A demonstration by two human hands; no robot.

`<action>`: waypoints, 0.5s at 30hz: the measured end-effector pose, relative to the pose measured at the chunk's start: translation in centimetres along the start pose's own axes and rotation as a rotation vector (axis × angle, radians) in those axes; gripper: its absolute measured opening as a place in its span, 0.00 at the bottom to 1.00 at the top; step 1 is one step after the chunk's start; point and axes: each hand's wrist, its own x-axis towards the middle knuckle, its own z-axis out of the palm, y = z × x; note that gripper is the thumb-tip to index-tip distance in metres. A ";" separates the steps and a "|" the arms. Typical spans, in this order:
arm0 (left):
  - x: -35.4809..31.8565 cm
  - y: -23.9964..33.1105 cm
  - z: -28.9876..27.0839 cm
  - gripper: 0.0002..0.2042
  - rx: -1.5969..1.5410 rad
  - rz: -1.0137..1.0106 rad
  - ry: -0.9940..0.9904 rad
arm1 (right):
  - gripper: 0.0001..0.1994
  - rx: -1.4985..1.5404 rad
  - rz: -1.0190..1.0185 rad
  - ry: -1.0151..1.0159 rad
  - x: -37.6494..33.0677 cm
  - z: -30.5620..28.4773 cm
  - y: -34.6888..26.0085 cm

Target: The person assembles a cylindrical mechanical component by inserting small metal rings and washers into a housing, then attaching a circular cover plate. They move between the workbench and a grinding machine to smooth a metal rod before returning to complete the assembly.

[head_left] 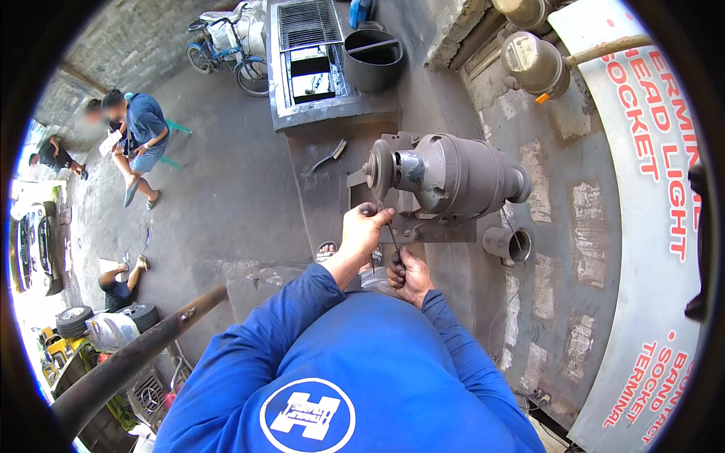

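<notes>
A thin dark rod (393,238) runs between my two hands in front of my chest. The fingers of my left hand (360,237) are closed in a pinch at its upper end, just below the grinding wheel (380,169). Lower down and to the right, my right hand (410,277) is closed around the rod's other end. The wheel sits on the left end of a grey, dust-covered bench grinder (464,175). Whether the rod or my left fingertips touch the wheel I cannot tell. The rod's ends are hidden in my fingers.
A metal can (507,244) stands right of the grinder, by a worn block wall. A wire brush (330,155) lies left of it. Beyond are a metal cabinet (340,106) and a dark bucket (373,60). A thick pipe (143,355) slants at lower left; several people are farther left.
</notes>
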 end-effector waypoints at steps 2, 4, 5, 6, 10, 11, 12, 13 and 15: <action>0.4 0.3 0.0 0.10 -0.045 -0.064 0.000 | 0.17 0.014 -0.005 0.026 0.0 0.2 0.3; 0.8 0.8 0.0 0.11 0.001 -0.024 0.032 | 0.18 0.005 -0.028 0.060 0.0 0.5 0.3; 0.6 1.0 -0.1 0.11 0.062 -0.053 0.063 | 0.18 0.007 -0.006 0.030 -0.2 0.6 0.3; 0.5 1.2 -0.2 0.10 0.007 -0.036 0.045 | 0.18 -0.001 -0.013 0.011 -0.2 0.7 -0.1; -0.3 1.7 -2.9 0.08 -0.126 -0.117 -0.099 | 0.14 -0.140 -0.070 0.173 0.0 1.2 -3.2; -0.6 1.7 -3.9 0.08 -0.128 -0.145 -0.120 | 0.14 -0.179 -0.096 0.223 0.2 1.4 -4.0; -0.8 1.7 -5.1 0.08 0.025 -0.120 -0.163 | 0.13 -0.127 -0.118 0.208 0.4 1.7 -4.8; -0.9 1.8 -6.1 0.08 0.179 -0.099 -0.198 | 0.14 -0.080 -0.105 0.243 1.0 2.2 -5.3; -1.4 1.8 -7.5 0.09 0.338 -0.046 -0.325 | 0.16 0.046 -0.082 0.305 2.5 3.7 -5.4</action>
